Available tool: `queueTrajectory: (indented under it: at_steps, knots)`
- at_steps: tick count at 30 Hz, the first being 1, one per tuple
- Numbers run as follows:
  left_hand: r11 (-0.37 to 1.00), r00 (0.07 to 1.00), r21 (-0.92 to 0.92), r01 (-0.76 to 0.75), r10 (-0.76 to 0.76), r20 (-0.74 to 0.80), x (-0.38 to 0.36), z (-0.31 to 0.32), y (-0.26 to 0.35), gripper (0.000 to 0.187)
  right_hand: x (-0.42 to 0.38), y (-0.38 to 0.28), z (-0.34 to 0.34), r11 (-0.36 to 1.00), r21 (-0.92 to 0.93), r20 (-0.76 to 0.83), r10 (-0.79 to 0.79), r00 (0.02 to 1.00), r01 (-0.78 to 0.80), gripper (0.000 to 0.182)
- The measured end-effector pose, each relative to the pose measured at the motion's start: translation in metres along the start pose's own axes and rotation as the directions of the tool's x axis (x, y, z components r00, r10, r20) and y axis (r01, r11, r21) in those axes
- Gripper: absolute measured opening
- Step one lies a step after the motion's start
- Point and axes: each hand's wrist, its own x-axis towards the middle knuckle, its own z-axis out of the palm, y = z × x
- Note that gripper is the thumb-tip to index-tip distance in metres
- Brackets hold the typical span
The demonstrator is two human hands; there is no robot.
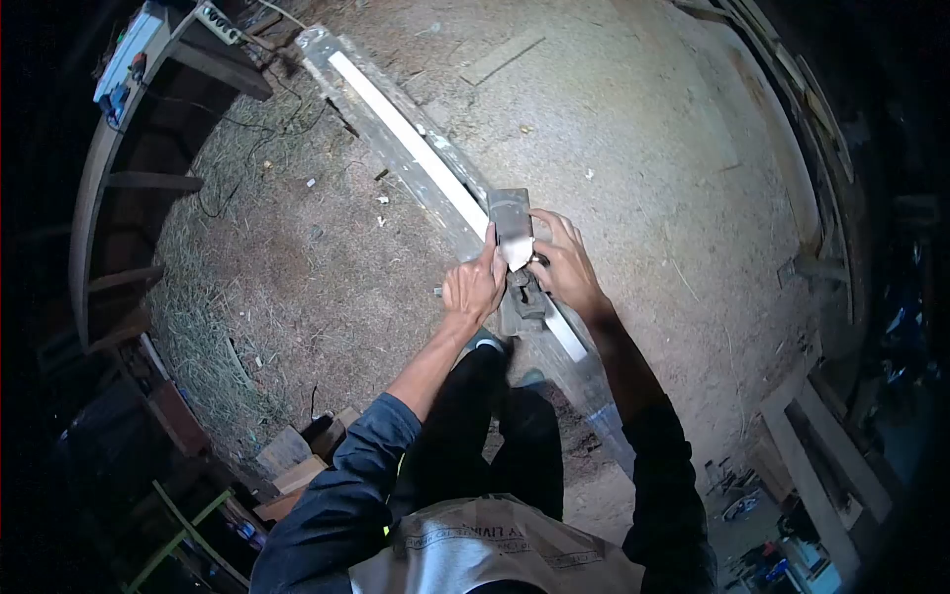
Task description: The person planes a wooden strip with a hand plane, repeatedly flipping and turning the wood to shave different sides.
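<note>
A metal hand plane [511,216] sits across the pale wooden strip [416,148], which lies lengthwise on a long, worn beam [450,230]. My left hand [471,286] grips the plane's left side, its index finger stretched along the edge and the other fingers curled. On the opposite side, my right hand [566,265] holds the plane with bent fingers, thumb near its middle. A bright patch shows on the plane between both hands. Part of the plane's underside and of the strip beneath it is hidden.
Bare ground with dry grass surrounds the beam. A thin board [503,57] lies beyond it. At upper left stands a curved-looking wooden frame [94,203] with a power strip [219,22] nearby. Planks [816,465] are stacked at right. My feet are beside the beam.
</note>
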Motion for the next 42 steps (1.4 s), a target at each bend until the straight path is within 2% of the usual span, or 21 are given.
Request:
queueTrajectory:
  at_steps: [3,4,5,6,7,8,10,13,14,16,19,20,23,25,27,28,29,33,35,38,42]
  knots:
    - [0.998,0.998,-0.017,-0.060,0.059,-0.021,-0.015,0.007,0.018,0.053,-0.030,0.018,0.002,0.999,0.037,-0.116,0.037,0.993,-0.033,0.025]
    - [0.997,0.997,-0.008,-0.074,0.074,-0.019,-0.020,0.008,0.024,0.052,-0.039,0.024,0.004,0.993,0.093,-0.288,0.093,0.953,-0.069,0.032]
    - [0.996,0.996,0.001,-0.085,0.085,-0.018,-0.026,0.010,0.029,0.052,-0.047,0.034,0.000,0.993,0.096,-0.298,0.091,0.950,-0.065,0.032]
    - [0.996,0.996,0.011,-0.090,0.090,-0.016,-0.032,0.011,0.034,0.052,-0.051,0.026,-0.019,0.799,0.512,-0.342,0.528,0.777,-0.316,0.041]
    - [0.995,0.994,0.018,-0.103,0.103,-0.024,-0.040,0.011,0.039,0.052,-0.063,0.018,-0.030,0.384,0.837,-0.174,0.863,0.475,-0.390,0.052]
    - [0.992,0.992,0.021,-0.123,0.124,-0.034,-0.048,0.012,0.047,0.052,-0.084,0.027,-0.023,0.374,0.845,-0.178,0.871,0.458,-0.382,0.052]
    - [0.985,0.986,0.054,-0.163,0.165,-0.027,-0.064,0.014,0.062,0.052,-0.119,0.058,-0.007,0.624,0.570,-0.219,0.743,0.633,-0.535,0.064]
    - [0.972,0.976,0.106,-0.210,0.215,-0.036,-0.089,0.029,0.072,0.052,-0.161,0.038,-0.017,0.704,0.344,-0.065,0.678,0.732,-0.621,0.062]
    - [0.973,0.976,0.082,-0.214,0.216,-0.019,-0.098,0.036,0.077,0.051,-0.176,0.028,-0.023,0.700,0.350,-0.079,0.684,0.725,-0.622,0.062]
    - [0.970,0.971,0.043,-0.240,0.241,0.000,-0.112,0.048,0.088,0.050,-0.188,-0.007,-0.047,0.717,0.212,0.014,0.677,0.736,-0.664,0.064]
    - [0.960,0.960,0.058,-0.275,0.272,0.060,-0.136,0.061,0.110,0.050,-0.209,-0.010,-0.045,0.712,0.148,-0.017,0.696,0.718,-0.686,0.065]
    - [0.955,0.954,0.052,-0.292,0.287,0.086,-0.145,0.065,0.117,0.050,-0.220,-0.002,-0.036,0.726,0.091,-0.101,0.688,0.719,-0.682,0.065]
    - [0.941,0.935,0.012,-0.339,0.336,0.118,-0.170,0.081,0.133,0.049,-0.260,0.015,-0.033,0.735,0.087,-0.141,0.677,0.722,-0.672,0.065]
    - [0.931,0.923,-0.036,-0.364,0.366,0.118,-0.184,0.096,0.139,0.049,-0.289,0.019,-0.032,0.671,0.184,-0.090,0.739,0.668,-0.718,0.064]
    - [0.903,0.891,-0.036,-0.429,0.429,0.150,-0.199,0.110,0.141,0.048,-0.319,0.026,-0.018,0.719,0.246,-0.218,0.694,0.686,-0.650,0.062]
    - [0.903,0.885,-0.046,-0.427,0.428,0.185,-0.205,0.117,0.141,0.047,-0.331,0.029,-0.014,0.642,0.237,-0.151,0.766,0.625,-0.729,0.060]
    - [0.899,0.878,-0.046,-0.436,0.436,0.199,-0.209,0.124,0.139,0.047,-0.343,0.031,-0.008,0.630,0.246,-0.152,0.776,0.612,-0.737,0.060]
    - [0.885,0.848,-0.145,-0.442,0.465,0.252,-0.215,0.129,0.120,0.043,-0.382,0.049,0.033,0.658,0.240,-0.274,0.752,0.600,-0.714,0.062]
    - [0.893,0.870,-0.138,-0.428,0.448,0.206,-0.214,0.116,0.109,0.039,-0.391,0.050,0.043,0.666,0.244,-0.310,0.742,0.594,-0.705,0.063]
    - [0.895,0.884,-0.160,-0.417,0.440,0.159,-0.203,0.104,0.088,0.034,-0.394,0.048,0.042,0.566,0.126,-0.178,0.821,0.543,-0.815,0.067]
    - [0.880,0.877,-0.061,-0.470,0.474,0.079,-0.185,0.086,0.069,0.032,-0.404,0.055,0.061,0.573,0.126,-0.253,0.808,0.532,-0.810,0.068]
